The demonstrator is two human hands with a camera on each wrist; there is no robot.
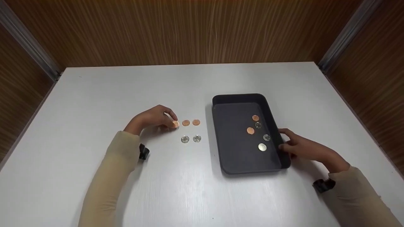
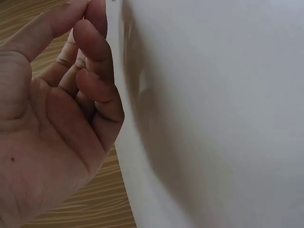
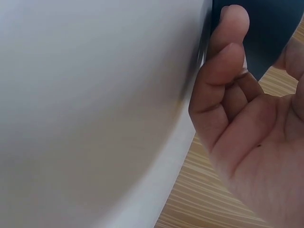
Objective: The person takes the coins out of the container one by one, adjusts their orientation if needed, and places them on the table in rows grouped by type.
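My left hand [image 1: 172, 121] lies on the white table [image 1: 126, 91], and its fingertips pinch a copper coin [image 1: 175, 124] at the left end of a row. Two more copper coins [image 1: 191, 122] continue that row, with two silver coins [image 1: 191, 138] below them. A dark rectangular tray [image 1: 240, 96] sits to the right and holds several copper and silver coins [image 1: 258, 132]. My right hand [image 1: 284, 140] grips the tray's right rim, thumb on top. In the right wrist view curled fingers [image 3: 223, 61] press against the dark tray [image 3: 270, 23]. The left wrist view shows no coin.
Wood-panelled walls [image 1: 189, 31] close in the table on three sides, with metal corner strips at left and right. Bare table surface lies behind and in front of the coins and the tray.
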